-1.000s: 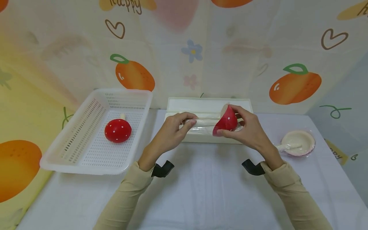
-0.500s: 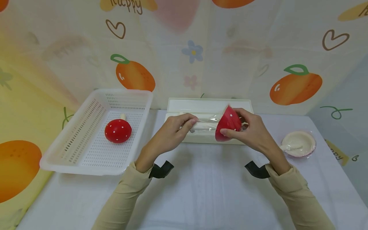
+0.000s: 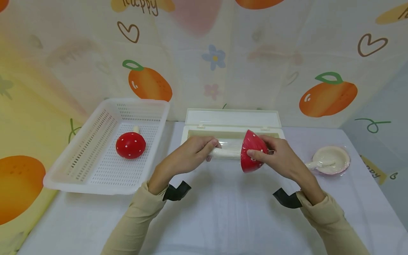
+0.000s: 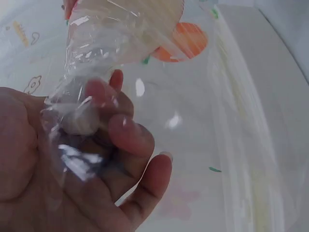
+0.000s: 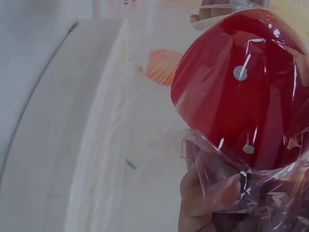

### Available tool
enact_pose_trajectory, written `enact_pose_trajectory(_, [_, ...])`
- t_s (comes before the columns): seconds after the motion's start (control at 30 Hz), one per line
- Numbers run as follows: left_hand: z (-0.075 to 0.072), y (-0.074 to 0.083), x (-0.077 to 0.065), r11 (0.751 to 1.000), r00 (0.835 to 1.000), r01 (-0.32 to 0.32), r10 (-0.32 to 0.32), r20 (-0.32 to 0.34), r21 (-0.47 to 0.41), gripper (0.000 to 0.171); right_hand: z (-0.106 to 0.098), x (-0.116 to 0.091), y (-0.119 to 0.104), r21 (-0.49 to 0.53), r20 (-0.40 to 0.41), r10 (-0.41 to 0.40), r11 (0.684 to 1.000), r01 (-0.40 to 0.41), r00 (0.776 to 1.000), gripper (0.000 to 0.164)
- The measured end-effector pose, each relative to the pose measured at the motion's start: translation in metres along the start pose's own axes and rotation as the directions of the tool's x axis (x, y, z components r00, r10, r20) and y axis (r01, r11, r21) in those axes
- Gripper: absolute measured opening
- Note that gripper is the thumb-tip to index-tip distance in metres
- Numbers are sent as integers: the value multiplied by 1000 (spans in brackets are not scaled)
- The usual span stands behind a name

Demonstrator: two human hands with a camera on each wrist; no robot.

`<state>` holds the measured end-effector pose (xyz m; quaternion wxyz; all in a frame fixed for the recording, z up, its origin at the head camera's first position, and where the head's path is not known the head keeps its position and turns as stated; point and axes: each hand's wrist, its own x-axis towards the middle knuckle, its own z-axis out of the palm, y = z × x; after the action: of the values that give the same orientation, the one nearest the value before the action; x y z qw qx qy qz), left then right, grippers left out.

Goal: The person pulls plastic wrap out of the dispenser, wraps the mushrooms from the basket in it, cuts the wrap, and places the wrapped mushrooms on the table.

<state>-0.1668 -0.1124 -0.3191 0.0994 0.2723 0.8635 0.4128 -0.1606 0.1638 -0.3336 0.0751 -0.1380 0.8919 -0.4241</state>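
A red bowl with white dots and a pale stubby handle (image 4: 79,118) is wrapped in clear plastic film (image 4: 91,63). My right hand (image 3: 280,156) grips the red bowl (image 3: 250,152) from its domed outside, thumb towards me. The bowl lies on its side, its opening facing left. My left hand (image 3: 192,154) has curled fingers and pinches the film gathered about the handle end. Both hands hold the bundle above the table, just in front of a long white box (image 3: 232,118) with its lid raised. Film hides parts of the fingers in both wrist views.
A white perforated basket (image 3: 153,156) stands at left, with a red dotted dome-shaped piece (image 3: 130,145) inside. At right lies a film-wrapped cream bowl (image 3: 331,159) with its handle pointing left. A white cloth (image 3: 220,216) covers the table, and a printed curtain (image 3: 255,71) hangs behind.
Both hands have brought the red bowl towards me, away from the box. The bowl has turned so its opening faces left. The box's inside now shows behind it.
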Motion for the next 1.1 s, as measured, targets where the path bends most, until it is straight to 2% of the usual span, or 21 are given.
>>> enact_pose_trajectory(0.17, [7,-9,-3,1000,997,28,-28,65,-3,24,9,-5,10,20,29,4,1000,-4,1000,58])
enact_pose_trajectory(0.33, [17,-22,-5,1000,996,-9,7,90,12,23,20,-10,22,46,43,25,999,-27,999,59])
enact_pose_trajectory(0.53, [31,-38,-7,1000,994,-25,26,104,-14,23,35,-15,37,90,44,90,992,-93,995,67])
enact_pose_trajectory(0.7, [45,-49,-9,998,994,-7,14,109,-64,21,48,-19,50,144,41,101,984,-106,994,65])
enact_pose_trajectory(0.93, [62,-66,-11,988,989,61,-40,145,-145,20,62,-24,63,146,20,118,982,-120,993,72])
enact_pose_trajectory(1.1, [68,-74,-12,990,985,78,-58,164,-120,20,69,-24,70,136,14,135,981,-135,991,74])
